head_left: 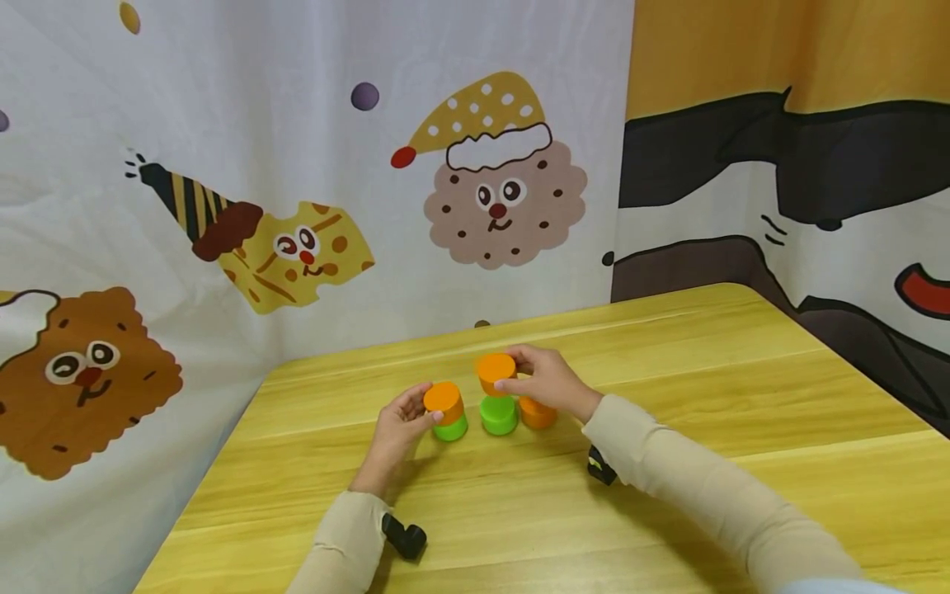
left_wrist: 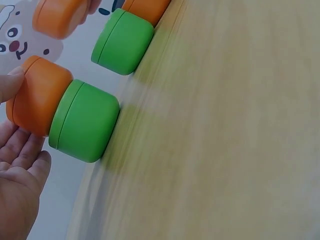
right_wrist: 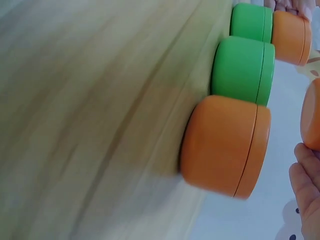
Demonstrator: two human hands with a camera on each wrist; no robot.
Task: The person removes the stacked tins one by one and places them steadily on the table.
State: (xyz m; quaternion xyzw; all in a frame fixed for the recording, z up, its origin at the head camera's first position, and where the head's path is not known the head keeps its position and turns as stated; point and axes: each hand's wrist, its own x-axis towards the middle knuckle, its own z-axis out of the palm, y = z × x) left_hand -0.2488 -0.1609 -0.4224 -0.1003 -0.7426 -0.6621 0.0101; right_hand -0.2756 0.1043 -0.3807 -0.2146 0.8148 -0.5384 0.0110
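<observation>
Small round lidded jars, orange and green, stand together on the table. My left hand (head_left: 398, 426) grips an orange jar (head_left: 444, 402) between thumb and fingers, and that jar sits on a green jar (left_wrist: 87, 122). In the head view my right hand (head_left: 547, 379) holds another orange jar (head_left: 496, 373) up above a second green jar (head_left: 499, 415). A gap shows under this raised jar in the left wrist view. To the right of the middle green jar, a third orange jar (right_wrist: 220, 147) stands on the table, below the right hand and held by neither hand.
The wooden table (head_left: 490, 511) reaches back to a white curtain (head_left: 297, 99) printed with cartoon cookies and cheese. Black wrist mounts hang under both sleeves, the left one (head_left: 404, 536) close above the tabletop.
</observation>
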